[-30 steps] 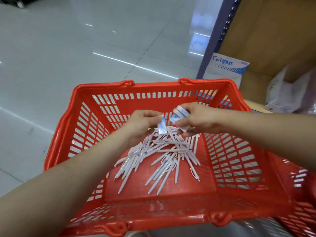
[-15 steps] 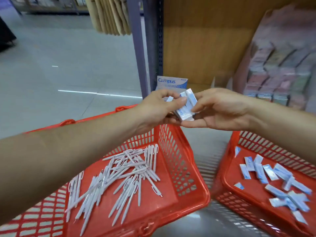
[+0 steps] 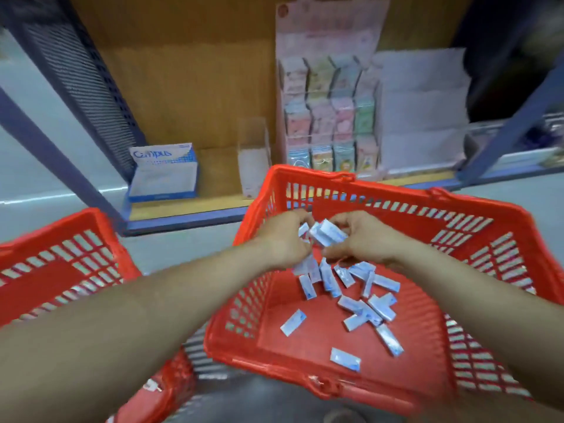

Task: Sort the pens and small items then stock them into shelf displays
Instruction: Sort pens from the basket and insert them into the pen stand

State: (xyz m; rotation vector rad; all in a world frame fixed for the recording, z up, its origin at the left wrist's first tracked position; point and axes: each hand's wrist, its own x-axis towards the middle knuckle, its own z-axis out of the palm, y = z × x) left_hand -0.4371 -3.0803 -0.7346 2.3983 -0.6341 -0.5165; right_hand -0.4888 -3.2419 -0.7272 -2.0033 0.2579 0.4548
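— So, where are the two hands?

— Both are over the right basket [image 3: 393, 199], the red slatted one; I'll place everything from it. The right hand [image 3: 363, 239] is above its far left corner, fingers curled round a bundle of packets [image 3: 327, 235], small white-and-blue wrapped pieces that fan out leftward.

— And the left hand [image 3: 283, 241]?

— Just beside it, over that same corner, its fingers bent in and pinching the bundle's left end. The hands almost meet across the bundle.

— Can you read the packets?

— No. The print is too small and blurred.

— What lies inside the basket?

— Loose packets [image 3: 367, 306] of the same kind lie flat and scattered on its floor, most of them under the hands and toward the middle, with one alone near the front wall.

— And behind it?

— A wooden shelf [image 3: 183, 87] runs behind the back rim. A clear holder [image 3: 253, 154] stands behind the basket's left corner. Farther left sits a blue-and-white box [image 3: 163, 174] printed "Campus". Straight behind the rim stands a display of pastel card packs [image 3: 329, 117] whose writing is illegible, and right of that is a white tiered stack [image 3: 422, 117].

— To the basket's left?

— A second red basket [image 3: 61, 228], set apart. The left forearm covers most of its inside.
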